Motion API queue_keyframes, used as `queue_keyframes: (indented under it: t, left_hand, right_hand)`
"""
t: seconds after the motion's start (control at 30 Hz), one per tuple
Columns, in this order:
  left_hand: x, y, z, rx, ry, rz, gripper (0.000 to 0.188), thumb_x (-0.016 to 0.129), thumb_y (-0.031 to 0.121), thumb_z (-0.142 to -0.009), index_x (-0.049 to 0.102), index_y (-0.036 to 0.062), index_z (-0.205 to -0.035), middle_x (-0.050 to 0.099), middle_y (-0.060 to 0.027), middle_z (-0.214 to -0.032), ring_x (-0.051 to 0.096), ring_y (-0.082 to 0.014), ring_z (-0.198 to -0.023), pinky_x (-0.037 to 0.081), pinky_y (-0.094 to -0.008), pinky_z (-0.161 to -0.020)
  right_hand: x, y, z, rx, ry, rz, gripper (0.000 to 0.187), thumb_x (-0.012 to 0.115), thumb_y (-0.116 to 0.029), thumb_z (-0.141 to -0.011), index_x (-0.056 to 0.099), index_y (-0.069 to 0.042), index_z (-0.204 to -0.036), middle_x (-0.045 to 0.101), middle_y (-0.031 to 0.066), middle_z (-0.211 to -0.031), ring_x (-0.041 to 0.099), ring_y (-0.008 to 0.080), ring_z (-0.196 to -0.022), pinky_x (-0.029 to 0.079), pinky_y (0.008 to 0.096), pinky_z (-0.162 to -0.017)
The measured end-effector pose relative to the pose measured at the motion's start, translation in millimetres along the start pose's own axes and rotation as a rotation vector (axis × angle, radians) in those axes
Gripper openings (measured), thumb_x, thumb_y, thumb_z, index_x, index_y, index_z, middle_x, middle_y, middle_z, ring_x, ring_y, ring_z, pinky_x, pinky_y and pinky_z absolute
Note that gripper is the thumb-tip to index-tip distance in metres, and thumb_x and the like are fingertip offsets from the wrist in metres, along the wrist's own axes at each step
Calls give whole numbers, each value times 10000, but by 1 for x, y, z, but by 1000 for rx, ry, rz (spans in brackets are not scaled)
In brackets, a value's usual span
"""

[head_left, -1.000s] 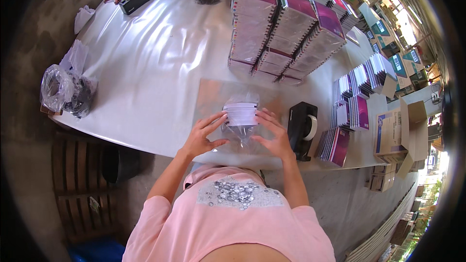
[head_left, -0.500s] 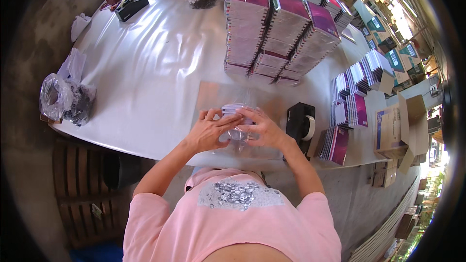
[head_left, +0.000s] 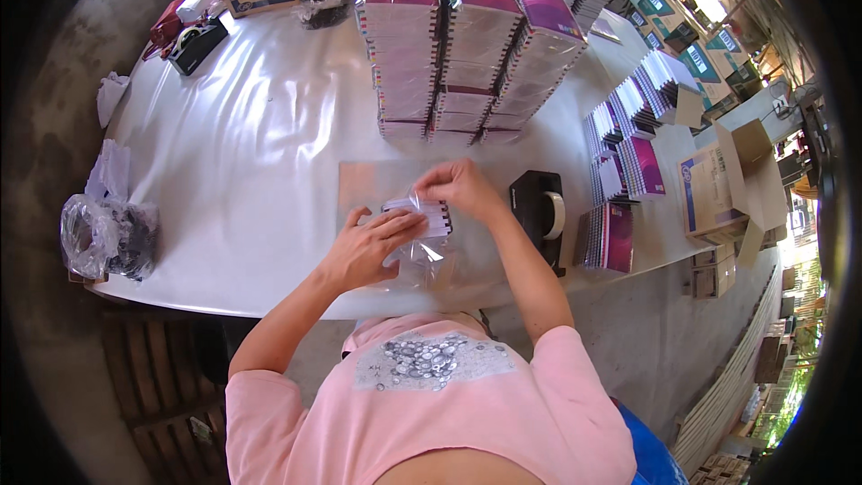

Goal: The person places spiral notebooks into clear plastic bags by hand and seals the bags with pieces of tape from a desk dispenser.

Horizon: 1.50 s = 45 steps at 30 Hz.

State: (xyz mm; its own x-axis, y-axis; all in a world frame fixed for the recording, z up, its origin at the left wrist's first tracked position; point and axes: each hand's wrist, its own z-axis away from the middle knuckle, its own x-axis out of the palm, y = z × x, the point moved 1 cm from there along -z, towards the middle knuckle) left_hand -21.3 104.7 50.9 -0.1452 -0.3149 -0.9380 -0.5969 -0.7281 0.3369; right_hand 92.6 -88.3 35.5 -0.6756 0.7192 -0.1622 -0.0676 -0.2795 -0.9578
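My feed comes from the left fisheye camera on the person's head, above the near edge of the white table (head_left: 233, 216), facing steeply down and forward. It sits close: the pink shirt (head_left: 431, 409) fills the view below the table, while the left hand (head_left: 370, 247) and right hand (head_left: 462, 189) show mid-view over the table's near part.

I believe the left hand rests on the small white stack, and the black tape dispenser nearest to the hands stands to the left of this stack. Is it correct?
Not quite: the head view shows the nearest black tape dispenser to the right of the small white stack. The left hand does rest on it.
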Motion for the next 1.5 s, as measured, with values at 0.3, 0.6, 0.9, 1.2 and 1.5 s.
queue_keyframes:
  t: [0.3, 0.6, 0.9, 1.2, 1.5]
  left_hand:
    - [-10, -11, -6, -6, -134, 30, 794, 725, 248, -619, 409, 288, -1346, 302, 64, -1464, 301, -138, -1332, 228, -566, -998]
    - [-18, -9, -13, -4, -247, -78, 1048, 812, 226, -490, 296, 488, -1363, 223, 109, -1492, 55, -293, -1409, 6, -658, -1041]
    - [-23, -8, -13, -20, -250, -82, 1048, 820, 212, -510, 283, 501, -1362, 221, 129, -1485, 34, -284, -1411, 6, -682, -1028]
    - [-23, -6, -14, -60, -262, -102, 1033, 817, 203, -510, 302, 491, -1358, 209, 128, -1491, 10, -301, -1410, -1, -678, -1036]
    - [-21, -9, -9, -34, -238, -94, 1060, 792, 181, -481, 294, 502, -1360, 203, 123, -1501, -13, -351, -1403, -20, -670, -1044]
  right_hand:
    - [-19, -39, 68, -223, 956, 55, 118, 681, -106, -801, 655, -40, -895, 623, -2, -801, 501, 65, -655, 413, 225, -613]
    - [-34, 91, 220, 442, 1079, 217, 305, 644, -313, -851, 646, -15, -915, 622, 94, -927, 586, 176, -837, 435, 304, -792]
    - [-22, 97, 237, 173, 982, -815, 139, 669, -220, -836, 668, -97, -901, 607, -9, -1024, 553, 99, -838, 464, 333, -755]
    - [25, 83, 249, 436, 1272, 1354, 146, 677, -133, -793, 694, -12, -873, 572, 131, -1185, 591, 181, -958, 490, 313, -745]
    - [-5, -32, 140, 140, 355, 70, 787, 653, -101, -801, 206, -99, -1448, 611, 32, -644, 442, 66, -487, 377, 228, -470]
